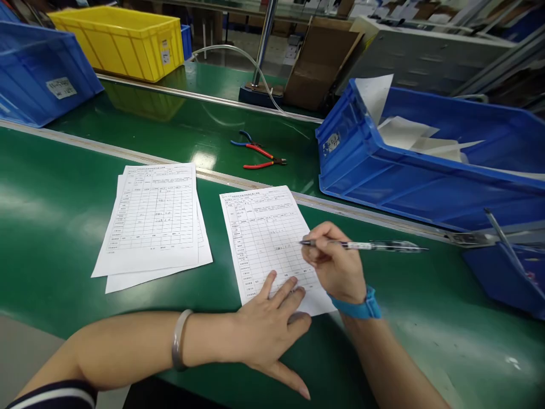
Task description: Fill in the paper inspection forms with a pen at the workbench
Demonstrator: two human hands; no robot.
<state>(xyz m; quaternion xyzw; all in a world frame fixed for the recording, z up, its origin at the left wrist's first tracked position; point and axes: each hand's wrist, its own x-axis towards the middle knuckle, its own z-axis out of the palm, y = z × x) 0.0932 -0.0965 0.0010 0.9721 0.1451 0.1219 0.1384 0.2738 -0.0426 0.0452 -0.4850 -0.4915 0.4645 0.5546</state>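
A printed form point(259, 227) with a table grid and a little handwriting lies on the green tabletop. My left hand point(272, 321) rests flat on its lower edge, fingers spread. In my right hand point(334, 261) is a clear-barrelled pen point(370, 246), pinched between thumb and fingers. Its tip points left, over the right part of the form; whether it touches the paper I cannot tell. Left of this form lie further filled-in sheets point(159, 227), loosely stacked and overlapping.
Red-handled and blue-handled pliers point(259, 152) lie beyond the form. A large blue bin point(426, 170) with papers stands at right, a smaller blue tray point(506, 272) nearer. Another blue bin point(42, 74) and a yellow bin point(123, 42) stand at left. A metal post point(264, 42) rises behind.
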